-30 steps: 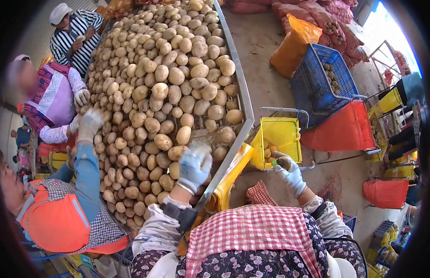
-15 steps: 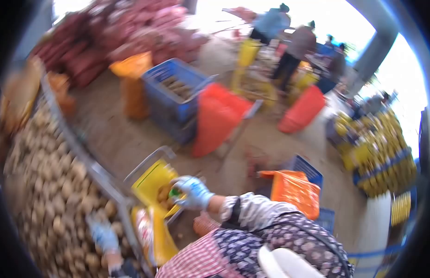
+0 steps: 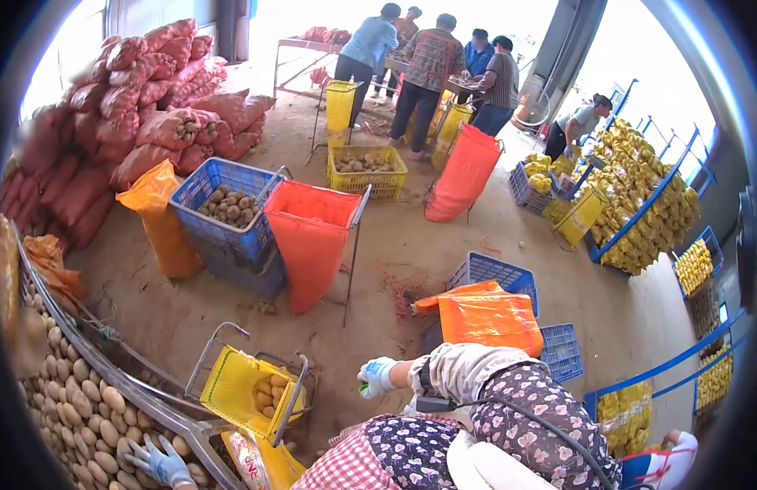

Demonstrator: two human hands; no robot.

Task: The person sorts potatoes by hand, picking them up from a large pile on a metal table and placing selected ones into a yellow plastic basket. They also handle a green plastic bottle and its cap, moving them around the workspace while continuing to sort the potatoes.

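Withdrawing from yellow bag [image 3: 233, 384]: right hand [image 3: 377, 376]

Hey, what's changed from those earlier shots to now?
The view has swung right, putting the potato heap at lower left. The right hand has moved away from the yellow bag, leaving a gap. The left hand is still at the heap, fingers spread. A green bit still shows at the right hand; potatoes remain in the bag.

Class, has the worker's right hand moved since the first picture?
Yes: the right hand has moved away from the nearby open yellow bag, now with a clear gap between them.
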